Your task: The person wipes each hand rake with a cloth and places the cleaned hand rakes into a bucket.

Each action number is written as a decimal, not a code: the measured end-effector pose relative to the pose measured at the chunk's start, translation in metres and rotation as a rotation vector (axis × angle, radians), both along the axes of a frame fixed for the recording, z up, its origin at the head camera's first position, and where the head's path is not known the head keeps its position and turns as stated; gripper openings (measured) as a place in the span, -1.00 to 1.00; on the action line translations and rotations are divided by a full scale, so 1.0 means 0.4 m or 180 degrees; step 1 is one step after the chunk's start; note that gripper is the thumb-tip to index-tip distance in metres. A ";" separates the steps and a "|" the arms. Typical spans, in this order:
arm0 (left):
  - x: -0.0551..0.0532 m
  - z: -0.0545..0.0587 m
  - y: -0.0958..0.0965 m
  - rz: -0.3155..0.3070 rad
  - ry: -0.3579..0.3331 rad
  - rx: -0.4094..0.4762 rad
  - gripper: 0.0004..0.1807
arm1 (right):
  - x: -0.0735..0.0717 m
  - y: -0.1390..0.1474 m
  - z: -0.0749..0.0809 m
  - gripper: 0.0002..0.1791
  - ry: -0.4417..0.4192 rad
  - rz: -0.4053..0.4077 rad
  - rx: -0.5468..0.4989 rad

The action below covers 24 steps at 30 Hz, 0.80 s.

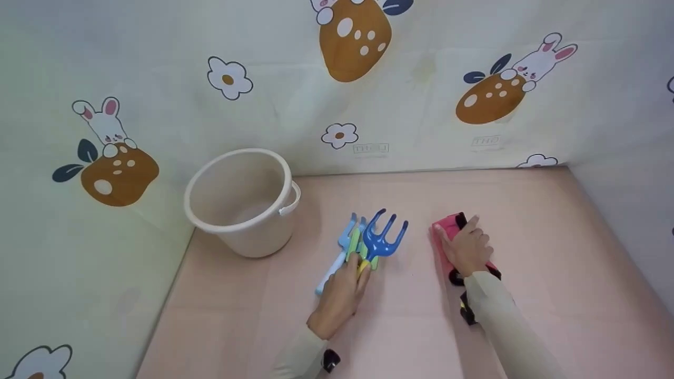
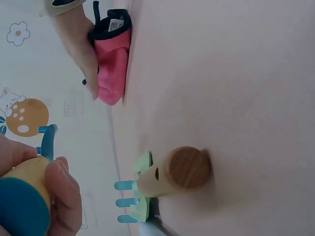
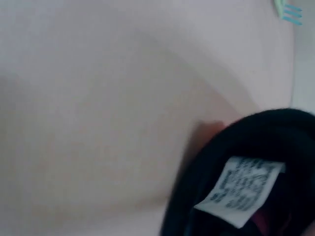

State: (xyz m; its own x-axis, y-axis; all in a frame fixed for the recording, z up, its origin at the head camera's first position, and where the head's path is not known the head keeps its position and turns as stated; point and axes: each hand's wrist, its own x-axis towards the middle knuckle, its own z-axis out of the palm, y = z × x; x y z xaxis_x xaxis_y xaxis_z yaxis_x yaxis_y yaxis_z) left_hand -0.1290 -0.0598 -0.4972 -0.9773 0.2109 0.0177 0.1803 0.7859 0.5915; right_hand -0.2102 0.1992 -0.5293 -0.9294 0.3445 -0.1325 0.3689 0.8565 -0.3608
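In my left hand (image 1: 339,295) I grip a blue garden hand fork (image 1: 383,245) by its yellow handle, which ends in a blue cap (image 2: 22,206). Under it on the pink surface lie a light blue fork (image 1: 331,271) and a green-headed tool (image 1: 354,243). A round wooden handle (image 2: 189,168) stands out toward the left wrist camera beside them. My right hand (image 1: 468,250) holds a pink fabric pouch (image 1: 439,247) with black trim, thumb on its left side. Its dark opening, with a white label (image 3: 241,189), faces the right wrist camera.
A beige bucket (image 1: 255,242) with a side handle stands at the back left, its inside bare. Behind it rises a pale wall covering (image 1: 274,110) printed with rabbits and flowers. The pink surface (image 1: 405,326) spreads out in front and to the right.
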 end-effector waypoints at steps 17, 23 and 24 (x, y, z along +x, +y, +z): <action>0.014 -0.008 0.018 -0.0028 0.0044 0.0155 -0.74 | 0.015 0.083 -0.025 0.02 0.0149 0.0082 -0.0363; 0.013 -0.008 0.023 -0.0012 0.0026 0.0223 -0.70 | 0.030 0.094 0.031 -0.03 0.0199 -0.0031 -0.0817; 0.013 -0.008 0.023 -0.0004 0.0013 0.0255 -0.70 | 0.035 0.094 0.044 -0.04 0.0259 -0.0023 -0.0899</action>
